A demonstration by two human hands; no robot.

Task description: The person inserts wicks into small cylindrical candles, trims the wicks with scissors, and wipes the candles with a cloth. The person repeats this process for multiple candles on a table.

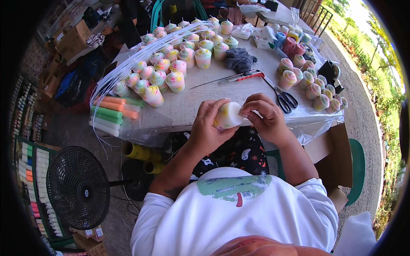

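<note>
My left hand point(206, 128) is wrapped around a thick candle point(227, 116), white with yellow and pink patches. It is tilted on its side over the table's near edge, its plain white end toward my right hand point(268, 117). The fingers of that hand are pinched together against this end; whatever they grip is too small or hidden to make out. Beyond my hands stand several rows of pastel swirled candles point(203, 58) with wicks on top. Long white wicks point(141, 54) lie across them in a bundle.
Black-handled scissors point(287, 100), a red-handled tool point(250, 76), a thin metal rod point(213, 80) and a dark cloth point(240, 59) lie ahead. Smaller swirled candles point(313, 91) stand right. Green, orange and white sticks point(109, 112) lie left, above a black fan point(77, 187). An open cardboard box point(331, 155) stands at my right.
</note>
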